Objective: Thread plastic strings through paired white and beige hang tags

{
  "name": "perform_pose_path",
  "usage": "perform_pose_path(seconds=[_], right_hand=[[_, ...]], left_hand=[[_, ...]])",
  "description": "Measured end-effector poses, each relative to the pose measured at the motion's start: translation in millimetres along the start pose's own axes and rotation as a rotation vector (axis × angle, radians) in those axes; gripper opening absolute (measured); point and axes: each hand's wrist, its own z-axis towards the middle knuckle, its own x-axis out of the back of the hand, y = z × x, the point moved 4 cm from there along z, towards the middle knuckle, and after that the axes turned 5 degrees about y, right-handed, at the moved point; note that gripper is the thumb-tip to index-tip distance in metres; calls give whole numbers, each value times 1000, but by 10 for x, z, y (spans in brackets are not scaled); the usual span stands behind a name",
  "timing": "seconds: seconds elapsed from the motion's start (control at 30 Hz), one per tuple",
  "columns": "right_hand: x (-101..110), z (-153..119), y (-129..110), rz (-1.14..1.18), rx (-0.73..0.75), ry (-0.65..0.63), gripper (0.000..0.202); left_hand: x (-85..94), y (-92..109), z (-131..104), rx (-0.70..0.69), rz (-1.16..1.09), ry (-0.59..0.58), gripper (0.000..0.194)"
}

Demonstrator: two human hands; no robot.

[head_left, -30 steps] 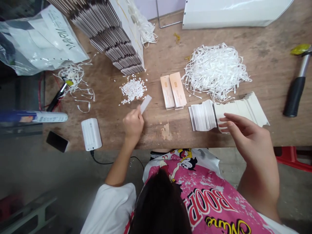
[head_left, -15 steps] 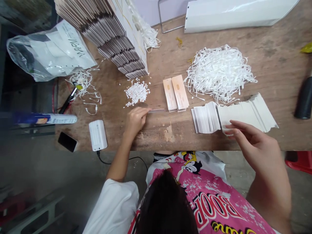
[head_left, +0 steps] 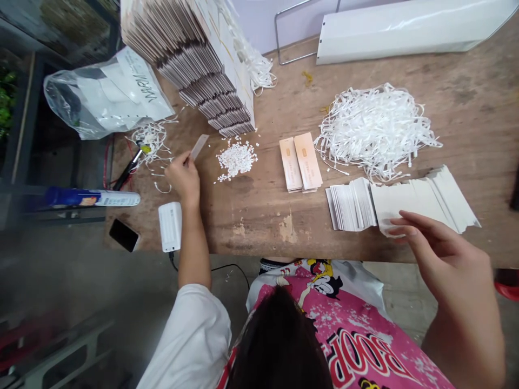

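Moved: left hand (head_left: 184, 175) swung to ten o'clock, pinching a thin pale paper strip (head_left: 199, 146).
Right hand (head_left: 441, 254): fingers loosely apart, touching the fanned white card stack (head_left: 421, 197) on the tabletop (head_left: 259, 216).

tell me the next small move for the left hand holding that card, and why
Probably carry the card a little further left to the loose white strings. The left hand pinches it above the table, past the heap of small white bits, while the right hand rests at the fanned white cards.
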Motion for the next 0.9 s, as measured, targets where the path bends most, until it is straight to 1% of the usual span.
perform_pose_path(seconds=[0.07, 0.13, 0.23, 0.3, 0.4, 0.5, 0.57, 0.63, 0.7, 0.77, 0.9], right_hand=[[-12, -4, -3, -9, -12, -12, 27], [-30, -5, 2, -15, -24, -29, 28], [-29, -12, 7, 2, -40, -11, 27], [-19, -21, 12, 8, -59, 0, 25], [-5, -28, 18, 25, -80, -2, 24], [4, -20, 23, 11, -76, 8, 27], [4, -10, 37, -11, -68, 15, 32], [2, 1, 61, 8, -54, 33, 39], [-4, 10, 87, 51, -36, 46, 47], [-15, 13, 108, 79, -27, 44, 51], [-37, 20, 128, 100, -25, 40, 52]], left_hand=[[-76, -153, 49, 58, 45, 10, 36], [-195, -192, 91, 57, 85, -4, 36], [-393, -76, 132, -91, 117, -84, 41], [-471, 8, 131, -164, 118, -122, 45], [-482, 70, 87, -218, 102, -141, 46], [-419, 92, 13, -325, 50, -154, 45], [-368, 83, -15, -368, 6, -140, 43], [-335, 63, 1, -350, -28, -94, 43], [-344, 53, 51, -307, -44, -54, 43], [-396, 72, 108, -282, -46, -51, 43], [-490, 138, 153, -280, -44, -73, 44]])
